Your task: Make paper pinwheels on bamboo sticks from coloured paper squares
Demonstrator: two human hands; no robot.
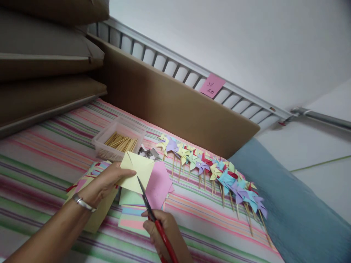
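Observation:
My left hand pinches a pale yellow square of paper by its left edge, thumb on top. A short slit runs in from the square's upper left corner. My right hand is closed round red-handled scissors. The dark blade tips point up and left at the yellow square, close to its middle; whether they touch it I cannot tell. Beneath lie pink sheets and a stack of coloured paper. More yellow and coloured paper lies under my left forearm.
A clear plastic box of wooden sticks stands behind the paper. Several paper pinwheels on sticks lie in a row to the right. A brown board leans on a radiator. Stacked brown packages rise at left.

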